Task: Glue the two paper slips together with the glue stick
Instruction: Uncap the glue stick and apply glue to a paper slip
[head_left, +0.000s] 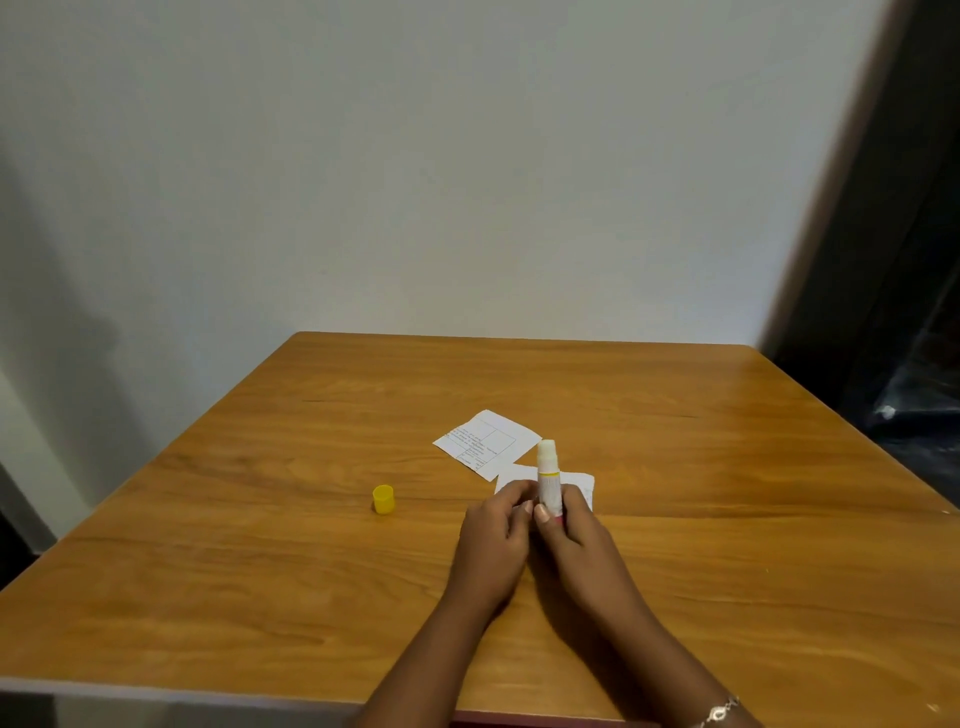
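Note:
An uncapped white glue stick stands upright in front of me, its white glue tip raised above a yellow ring. My right hand is wrapped around its body. My left hand pinches its lower end from the left. Its yellow cap sits alone on the table to the left. One printed paper slip lies flat just beyond the hands. A second slip lies nearer, partly hidden behind the glue stick and my fingers.
The wooden table stands against a white wall. Its near edge runs along the bottom of the view. Dark objects fill the space past the table's right edge. A bracelet is on my right wrist.

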